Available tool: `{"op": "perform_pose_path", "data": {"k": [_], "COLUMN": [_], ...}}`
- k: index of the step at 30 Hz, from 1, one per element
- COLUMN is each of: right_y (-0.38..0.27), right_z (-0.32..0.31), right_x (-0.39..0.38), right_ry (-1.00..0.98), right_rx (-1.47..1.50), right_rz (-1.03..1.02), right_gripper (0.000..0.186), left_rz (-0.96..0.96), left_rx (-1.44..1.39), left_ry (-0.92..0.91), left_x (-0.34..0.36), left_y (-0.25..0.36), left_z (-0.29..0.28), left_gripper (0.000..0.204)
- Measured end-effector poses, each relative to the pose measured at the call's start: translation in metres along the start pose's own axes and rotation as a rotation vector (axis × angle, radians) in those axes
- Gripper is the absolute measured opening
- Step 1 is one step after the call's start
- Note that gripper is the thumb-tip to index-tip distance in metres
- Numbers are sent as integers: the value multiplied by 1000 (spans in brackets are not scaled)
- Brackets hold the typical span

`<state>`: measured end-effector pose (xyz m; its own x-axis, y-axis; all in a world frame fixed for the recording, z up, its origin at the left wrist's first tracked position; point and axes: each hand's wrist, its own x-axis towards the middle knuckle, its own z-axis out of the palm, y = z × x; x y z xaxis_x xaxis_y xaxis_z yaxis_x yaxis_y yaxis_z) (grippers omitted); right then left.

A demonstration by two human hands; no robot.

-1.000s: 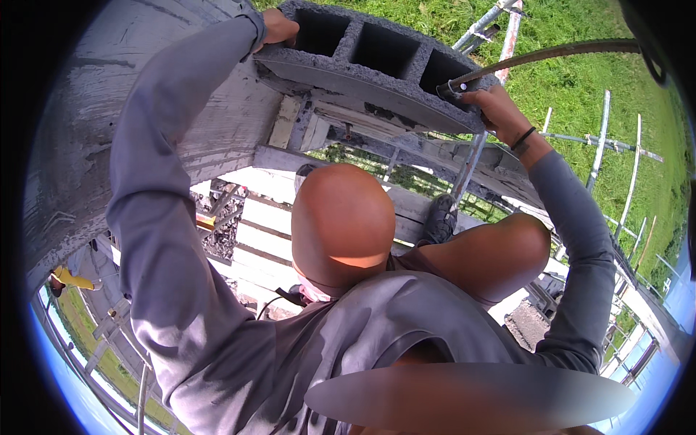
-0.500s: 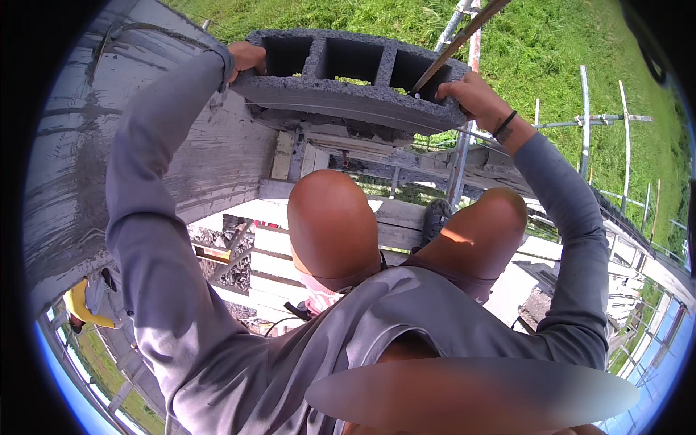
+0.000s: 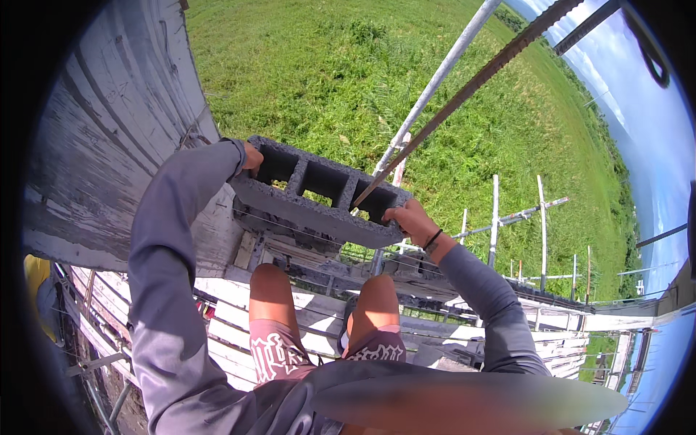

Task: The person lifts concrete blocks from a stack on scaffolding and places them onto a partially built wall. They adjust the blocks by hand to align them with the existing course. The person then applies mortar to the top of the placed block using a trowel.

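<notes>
Both hands hold the block [image 3: 313, 211], a grey, hollow one with three cells, which sits at the middle of the frame, a little left of centre, tilted so that its right end lies lower in the picture than its left. The left hand [image 3: 252, 156] is closed on the block's left end, beside the left cell; most of its fingers are hidden. The right hand [image 3: 412, 220] is closed on the right end, its thumb at the rim of the right cell, with a dark wristband [image 3: 433, 240] just behind it. A ribbed rusty bar [image 3: 467, 99] slants from the top edge of the frame, right of centre, down to the right cell; its lower end is hidden there. Near it, a pale pole [image 3: 438, 80] runs from the top edge toward the block's far side. Green grass [image 3: 290, 65] fills the top middle, and a streaked grey wall [image 3: 119, 138] the upper left. Below the block are the person's bare knees [image 3: 272, 293] and dark shorts [image 3: 279, 348], with pale planks [image 3: 228, 330] around them. More poles [image 3: 542, 235] stand at the right of the frame, and someone in yellow [image 3: 36, 279] shows at the far left edge, cut off.
</notes>
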<state>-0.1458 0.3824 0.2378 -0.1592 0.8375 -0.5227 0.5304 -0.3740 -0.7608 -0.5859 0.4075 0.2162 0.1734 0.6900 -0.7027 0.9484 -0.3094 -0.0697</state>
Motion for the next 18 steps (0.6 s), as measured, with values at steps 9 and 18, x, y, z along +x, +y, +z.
{"op": "perform_pose_path", "data": {"k": [9, 18], "right_y": [-113, -232], "right_z": [-73, -118], "right_x": [-91, -196], "right_ry": [-150, -179], "right_rx": [-7, -43], "right_rz": [11, -58], "right_gripper": [27, 21], "left_rz": [-183, -249], "left_rx": [-125, -134], "left_ry": [158, 256], "left_x": [-148, -246], "left_y": [20, 10], "left_z": [-103, -161], "left_gripper": [33, 28]}}
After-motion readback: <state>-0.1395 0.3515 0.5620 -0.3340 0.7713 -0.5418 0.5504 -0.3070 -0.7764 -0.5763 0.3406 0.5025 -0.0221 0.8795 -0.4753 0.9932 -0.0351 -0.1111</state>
